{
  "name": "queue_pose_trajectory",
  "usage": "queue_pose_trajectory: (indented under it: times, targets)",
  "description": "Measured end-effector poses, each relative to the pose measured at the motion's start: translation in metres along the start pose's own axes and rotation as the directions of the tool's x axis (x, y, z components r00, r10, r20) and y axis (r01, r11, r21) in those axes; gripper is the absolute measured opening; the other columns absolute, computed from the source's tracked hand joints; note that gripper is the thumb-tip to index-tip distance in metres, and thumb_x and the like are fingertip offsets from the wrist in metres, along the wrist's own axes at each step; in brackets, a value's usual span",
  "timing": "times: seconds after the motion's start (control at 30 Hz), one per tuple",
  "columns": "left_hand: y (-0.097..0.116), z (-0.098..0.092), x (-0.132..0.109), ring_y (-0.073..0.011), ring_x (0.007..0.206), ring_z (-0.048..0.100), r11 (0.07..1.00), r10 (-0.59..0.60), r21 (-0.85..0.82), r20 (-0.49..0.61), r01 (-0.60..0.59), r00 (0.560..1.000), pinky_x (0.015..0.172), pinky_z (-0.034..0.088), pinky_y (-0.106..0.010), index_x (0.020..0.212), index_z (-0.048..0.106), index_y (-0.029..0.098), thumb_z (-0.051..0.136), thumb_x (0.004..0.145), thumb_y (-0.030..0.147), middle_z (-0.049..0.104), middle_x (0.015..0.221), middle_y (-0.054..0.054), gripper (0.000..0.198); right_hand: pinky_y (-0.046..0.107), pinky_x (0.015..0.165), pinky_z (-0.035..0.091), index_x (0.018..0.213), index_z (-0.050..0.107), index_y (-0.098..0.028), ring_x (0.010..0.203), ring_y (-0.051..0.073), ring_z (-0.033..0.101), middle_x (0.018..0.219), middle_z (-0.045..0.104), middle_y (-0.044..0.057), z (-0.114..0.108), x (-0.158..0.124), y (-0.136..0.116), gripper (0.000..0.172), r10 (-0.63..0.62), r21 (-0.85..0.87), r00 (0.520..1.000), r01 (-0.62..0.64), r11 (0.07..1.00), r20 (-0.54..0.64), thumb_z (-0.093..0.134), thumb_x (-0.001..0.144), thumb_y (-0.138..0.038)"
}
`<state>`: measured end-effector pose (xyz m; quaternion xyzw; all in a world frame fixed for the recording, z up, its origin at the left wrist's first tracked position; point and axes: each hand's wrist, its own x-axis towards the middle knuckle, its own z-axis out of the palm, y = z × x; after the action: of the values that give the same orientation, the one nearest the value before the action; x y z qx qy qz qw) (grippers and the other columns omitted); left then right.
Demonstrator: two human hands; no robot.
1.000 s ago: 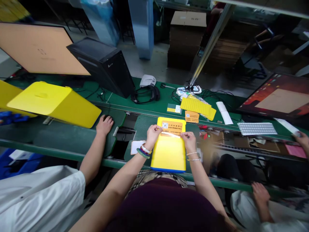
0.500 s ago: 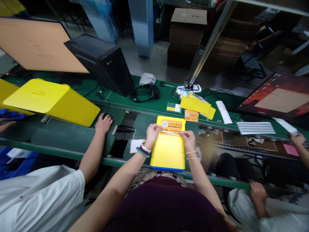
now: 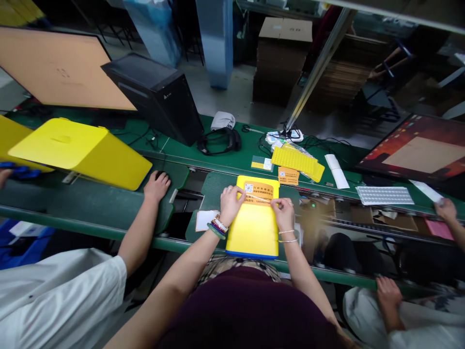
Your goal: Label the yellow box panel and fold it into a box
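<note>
A flat yellow case (image 3: 253, 228) with a blue near edge lies on a dark green pad (image 3: 212, 186) in front of me. An orange label (image 3: 259, 193) sits on its far end. My left hand (image 3: 231, 204) pinches the label's left edge, fingers closed. At the label's right edge my right hand (image 3: 284, 213) pinches too. A thin clear strip seems stretched between the two hands, hard to make out.
A co-worker's hand (image 3: 157, 186) rests on the green pad to my left, beside big yellow boxes (image 3: 82, 152). Yellow sheets (image 3: 298, 161), spare orange labels (image 3: 288, 176), a black computer tower (image 3: 156, 97) and headphones (image 3: 220, 140) lie behind. Another person's hands (image 3: 445, 209) work at right.
Both my hands have slid a little lower and closer together over the orange label. The co-worker's hand at left stays put.
</note>
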<state>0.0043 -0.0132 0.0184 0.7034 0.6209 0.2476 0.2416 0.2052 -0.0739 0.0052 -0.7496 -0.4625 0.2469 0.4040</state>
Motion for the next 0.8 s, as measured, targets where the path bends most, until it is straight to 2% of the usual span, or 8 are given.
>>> queue_pose_trajectory:
  times: [0.1, 0.2, 0.37, 0.47, 0.57, 0.67, 0.73, 0.8]
  targets:
    - [0.010, -0.008, -0.004, -0.0331, 0.110, 0.051, 0.956, 0.125, 0.264, 0.021, -0.126, 0.992, 0.098, 0.033, -0.047, 0.108, 0.062, 0.013, 0.046, 0.091, 0.035, 0.061, 0.108, -0.018, 0.032, 0.030, 0.072, 0.038, 0.082, 0.063, -0.021, 0.082, 0.020, 0.049, 0.092, 0.054, 0.005, -0.007, -0.002, 0.002, 0.027, -0.027, -0.202, 1.000, 0.028, 0.979, 0.008, 0.060, 0.078, -0.047]
    - [0.021, -0.006, -0.007, -0.0357, 0.137, 0.030, 0.920, 0.226, 0.317, 0.052, -0.230, 0.973, 0.113, 0.012, -0.056, 0.135, 0.047, 0.010, 0.039, 0.094, 0.034, 0.047, 0.138, -0.021, 0.048, 0.033, 0.075, 0.040, 0.091, 0.061, -0.021, 0.086, 0.023, 0.053, 0.093, 0.058, 0.007, -0.016, -0.007, 0.015, 0.036, 0.021, -0.219, 0.996, -0.003, 0.976, 0.083, 0.053, 0.082, -0.055]
    - [0.055, 0.035, -0.011, -0.0291, 0.145, 0.021, 0.853, 0.505, -0.033, 0.307, -0.521, 0.807, 0.119, 0.007, -0.050, 0.141, 0.043, 0.016, 0.048, 0.090, 0.040, 0.035, 0.151, -0.016, 0.057, 0.038, 0.083, 0.041, 0.088, 0.062, -0.022, 0.091, 0.026, 0.056, 0.089, 0.063, 0.009, -0.022, -0.026, 0.045, 0.043, 0.057, -0.121, 0.974, -0.031, 0.992, 0.219, 0.034, 0.090, -0.054]
    - [0.076, 0.057, -0.010, -0.0280, 0.144, 0.025, 0.841, 0.540, -0.213, 0.285, -0.497, 0.792, 0.121, 0.006, -0.045, 0.135, 0.050, 0.020, 0.059, 0.084, 0.042, 0.038, 0.149, -0.015, 0.057, 0.038, 0.080, 0.043, 0.085, 0.064, -0.024, 0.087, 0.026, 0.058, 0.086, 0.064, 0.008, -0.023, -0.037, 0.054, 0.041, 0.077, -0.075, 0.975, -0.062, 0.995, 0.208, 0.036, 0.088, -0.054]
    - [0.069, 0.052, -0.004, -0.0293, 0.143, 0.027, 0.880, 0.463, -0.232, 0.232, -0.414, 0.855, 0.121, 0.007, -0.043, 0.133, 0.052, 0.020, 0.066, 0.079, 0.040, 0.040, 0.148, -0.015, 0.059, 0.037, 0.074, 0.045, 0.076, 0.065, -0.029, 0.081, 0.026, 0.060, 0.080, 0.066, 0.006, -0.024, -0.042, 0.055, 0.038, 0.087, 0.005, 0.977, -0.090, 0.996, 0.194, 0.042, 0.085, -0.057]
    - [0.024, 0.019, 0.003, -0.0356, 0.143, 0.024, 0.959, 0.202, -0.230, 0.132, -0.169, 0.970, 0.118, 0.007, -0.052, 0.129, 0.053, 0.013, 0.063, 0.083, 0.036, 0.039, 0.147, -0.022, 0.053, 0.035, 0.067, 0.046, 0.069, 0.065, -0.028, 0.077, 0.025, 0.061, 0.075, 0.067, 0.005, -0.027, -0.035, 0.049, 0.040, 0.132, 0.101, 0.970, -0.155, 0.983, 0.202, 0.048, 0.079, -0.062]
    - [-0.013, -0.009, 0.002, -0.0392, 0.135, 0.035, 0.959, -0.047, -0.275, 0.085, 0.069, 0.995, 0.112, 0.022, -0.055, 0.116, 0.060, 0.009, 0.061, 0.085, 0.035, 0.051, 0.135, -0.025, 0.041, 0.034, 0.064, 0.047, 0.069, 0.065, -0.024, 0.075, 0.025, 0.061, 0.073, 0.067, 0.006, -0.024, -0.023, 0.040, 0.044, 0.201, 0.188, 0.949, -0.249, 0.950, 0.243, 0.050, 0.075, -0.065]
    - [-0.040, -0.031, -0.007, -0.0336, 0.118, 0.053, 0.906, -0.219, -0.356, 0.070, 0.230, 0.973, 0.100, 0.041, -0.050, 0.105, 0.063, 0.010, 0.060, 0.087, 0.036, 0.062, 0.116, -0.019, 0.032, 0.033, 0.061, 0.047, 0.069, 0.065, -0.020, 0.071, 0.023, 0.062, 0.069, 0.067, 0.006, -0.017, -0.008, 0.024, 0.050, 0.250, 0.265, 0.926, -0.326, 0.908, 0.284, 0.051, 0.072, -0.069]
